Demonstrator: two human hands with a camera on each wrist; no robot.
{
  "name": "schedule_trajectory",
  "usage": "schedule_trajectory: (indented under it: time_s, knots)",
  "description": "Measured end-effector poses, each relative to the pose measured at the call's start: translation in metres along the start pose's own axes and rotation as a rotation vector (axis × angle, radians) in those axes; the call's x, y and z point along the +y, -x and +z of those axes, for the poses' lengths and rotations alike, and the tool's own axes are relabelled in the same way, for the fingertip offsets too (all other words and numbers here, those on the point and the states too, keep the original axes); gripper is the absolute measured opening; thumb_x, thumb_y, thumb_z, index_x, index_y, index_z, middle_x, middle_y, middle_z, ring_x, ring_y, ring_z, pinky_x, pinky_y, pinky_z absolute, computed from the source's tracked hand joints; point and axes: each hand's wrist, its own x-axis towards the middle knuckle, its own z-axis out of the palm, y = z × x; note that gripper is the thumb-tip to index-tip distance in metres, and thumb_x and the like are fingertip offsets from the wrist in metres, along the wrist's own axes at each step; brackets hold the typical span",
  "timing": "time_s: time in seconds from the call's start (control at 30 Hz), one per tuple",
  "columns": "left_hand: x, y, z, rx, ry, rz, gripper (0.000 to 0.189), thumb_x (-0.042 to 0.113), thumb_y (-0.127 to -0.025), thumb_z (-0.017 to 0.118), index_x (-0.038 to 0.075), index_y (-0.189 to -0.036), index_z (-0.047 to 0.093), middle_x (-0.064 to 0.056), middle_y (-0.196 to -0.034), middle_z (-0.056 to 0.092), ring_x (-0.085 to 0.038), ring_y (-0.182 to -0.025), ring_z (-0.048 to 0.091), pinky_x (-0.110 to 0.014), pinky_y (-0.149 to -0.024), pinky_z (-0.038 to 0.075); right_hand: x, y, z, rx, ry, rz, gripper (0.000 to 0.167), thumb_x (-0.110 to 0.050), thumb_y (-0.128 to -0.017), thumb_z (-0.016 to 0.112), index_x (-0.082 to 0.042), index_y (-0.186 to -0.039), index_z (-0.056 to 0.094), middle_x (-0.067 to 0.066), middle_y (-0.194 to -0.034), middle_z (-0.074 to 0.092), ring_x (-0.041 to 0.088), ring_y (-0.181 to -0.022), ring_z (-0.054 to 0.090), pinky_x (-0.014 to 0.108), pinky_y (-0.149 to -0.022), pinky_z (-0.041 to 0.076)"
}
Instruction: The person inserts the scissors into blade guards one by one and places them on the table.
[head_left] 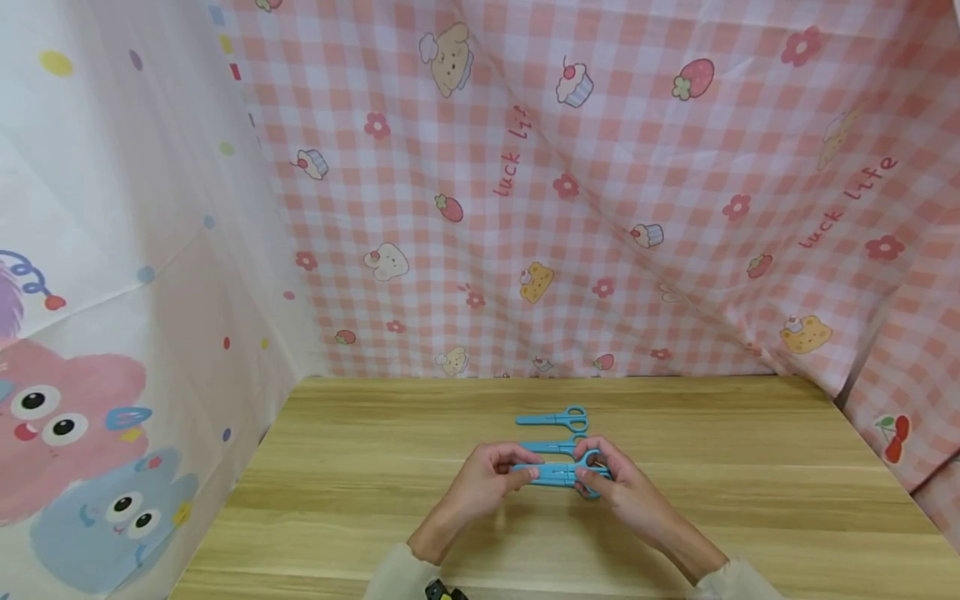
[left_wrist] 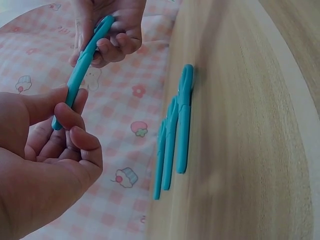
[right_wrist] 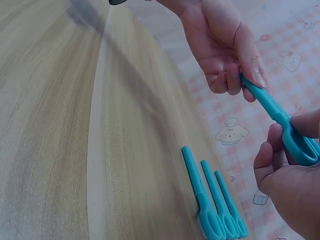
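Both hands hold one pair of teal-blue scissors (right_wrist: 268,106) with a matching sheath over the blades, raised above the table. At the sheath's tip, my left hand (head_left: 480,485) pinches between thumb and fingers. My right hand (head_left: 630,492) grips the other end by the finger loops, seen closely as the right hand (right_wrist: 297,187) in the right wrist view. Three more sheathed scissors lie side by side on the table: the nearest pair (left_wrist: 184,125), a middle pair (left_wrist: 170,145) and the farthest pair (left_wrist: 160,160). In the head view, the hands and held scissors hide part of this row.
The wood-grain table (head_left: 360,492) reaches back to a pink checked cloth (head_left: 495,225) with cartoon prints. A white printed cloth (head_left: 187,275) hangs at the left. A small black and yellow object (head_left: 444,591) shows by the left sleeve at the bottom edge.
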Motion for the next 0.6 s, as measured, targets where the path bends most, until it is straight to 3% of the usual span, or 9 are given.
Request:
schedule_trajectory:
  time_s: [0.4, 0.6]
  knots:
    - [-0.0043, 0.0012, 0.0011, -0.003, -0.007, -0.002, 0.013, 0.01, -0.09, 0.072, 0.007, -0.102, 0.075, -0.004, -0.082, 0.065, -0.004, -0.062, 0.046, -0.017, -0.055, 0.037, 0.0009, 0.003, -0.0025, -0.031, 0.04, 0.002, 0.022, -0.011, -0.106, 0.043, 0.004, -0.121, 0.04, 0.005, -0.088, 0.042, 0.015, -0.08, 0.044, 0.026, -0.071, 0.038]
    - [-0.0062, 0.0016, 0.0025, 0.006, -0.033, -0.014, 0.012, 0.012, -0.09, 0.073, 0.008, -0.101, 0.076, -0.001, -0.085, 0.067, -0.005, -0.064, 0.047, -0.017, -0.057, 0.038, 0.0029, 0.005, -0.0043, -0.041, 0.075, 0.023, 0.023, -0.012, -0.105, 0.044, 0.003, -0.122, 0.041, 0.004, -0.087, 0.04, 0.015, -0.081, 0.043, 0.026, -0.072, 0.037]
